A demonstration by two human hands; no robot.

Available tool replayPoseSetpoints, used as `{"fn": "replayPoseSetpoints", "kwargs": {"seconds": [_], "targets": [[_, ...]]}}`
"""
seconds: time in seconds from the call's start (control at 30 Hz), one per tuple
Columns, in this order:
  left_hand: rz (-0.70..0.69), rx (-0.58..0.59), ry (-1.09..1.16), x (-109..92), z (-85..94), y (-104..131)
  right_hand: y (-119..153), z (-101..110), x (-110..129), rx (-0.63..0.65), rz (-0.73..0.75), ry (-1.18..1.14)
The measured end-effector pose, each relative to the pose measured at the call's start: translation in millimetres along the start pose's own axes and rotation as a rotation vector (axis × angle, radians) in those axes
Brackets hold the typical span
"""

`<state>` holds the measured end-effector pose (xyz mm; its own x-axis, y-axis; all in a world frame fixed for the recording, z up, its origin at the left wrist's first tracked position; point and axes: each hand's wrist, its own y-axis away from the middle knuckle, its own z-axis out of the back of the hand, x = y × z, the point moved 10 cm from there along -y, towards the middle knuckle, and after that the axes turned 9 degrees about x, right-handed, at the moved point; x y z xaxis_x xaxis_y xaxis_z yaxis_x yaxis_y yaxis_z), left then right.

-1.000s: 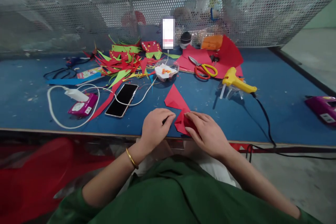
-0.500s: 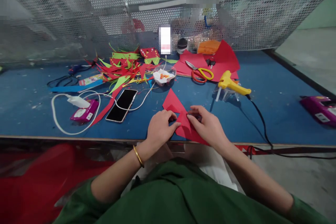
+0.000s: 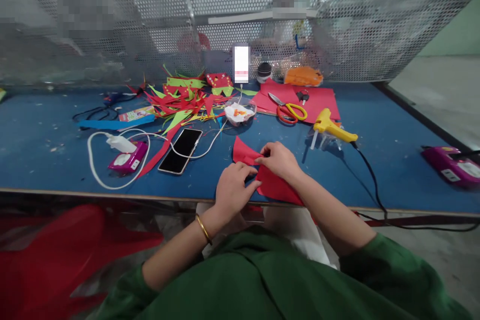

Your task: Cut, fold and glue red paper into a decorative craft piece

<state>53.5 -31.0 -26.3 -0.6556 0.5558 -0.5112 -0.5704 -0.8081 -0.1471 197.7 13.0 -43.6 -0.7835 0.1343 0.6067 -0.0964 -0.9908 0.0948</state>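
Note:
A piece of red paper [image 3: 277, 186] lies near the front edge of the table, partly under my hands. My left hand [image 3: 234, 187], with a gold bangle on the wrist, holds its left edge between thumb and fingers. My right hand [image 3: 280, 161] is closed in a pinch at the paper's upper part, just beyond the left fingertips. From there a smaller red flap [image 3: 243, 152] sticks out to the far left, bent and slightly raised. Whether the flap and the larger piece are one sheet is hidden by my fingers.
Right of my hands lies a yellow glue gun [image 3: 333, 127] with a black cord. Scissors [image 3: 288, 112] and keys rest on red sheets [image 3: 322, 102]. A plastic bowl [image 3: 240, 112], phone [image 3: 180, 151], white cable, purple socket box [image 3: 129, 157] and paper strips [image 3: 183, 102] lie to the left.
My right hand has shifted up and left along the red paper, and the far flap is now bent. The raised red sheet at the back has dropped flat. The view has shifted slightly.

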Motion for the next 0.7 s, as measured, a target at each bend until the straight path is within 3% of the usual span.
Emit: {"fn": "replayPoseSetpoints", "kwargs": {"seconds": [0.17,0.33,0.47,0.6,0.7], "targets": [[0.113,-0.005,0.279,18.0,4.7,-3.9,-3.7,1.3,-0.1,0.019,0.041,-0.156],[0.171,0.059,0.589,25.8,-1.0,-23.6,-19.6,17.1,1.5,-0.071,0.067,-0.301],[0.27,-0.062,1.01,38.8,-2.5,-44.4,-29.6,34.0,9.1,-0.137,0.091,-0.314],[0.327,-0.132,1.222,45.3,2.1,-70.6,-19.3,81.3,-2.1,-0.225,0.103,-0.148],[0.318,-0.113,1.247,41.9,11.6,-92.9,-1.2,132.0,-36.2,-0.337,0.015,0.101]]}}
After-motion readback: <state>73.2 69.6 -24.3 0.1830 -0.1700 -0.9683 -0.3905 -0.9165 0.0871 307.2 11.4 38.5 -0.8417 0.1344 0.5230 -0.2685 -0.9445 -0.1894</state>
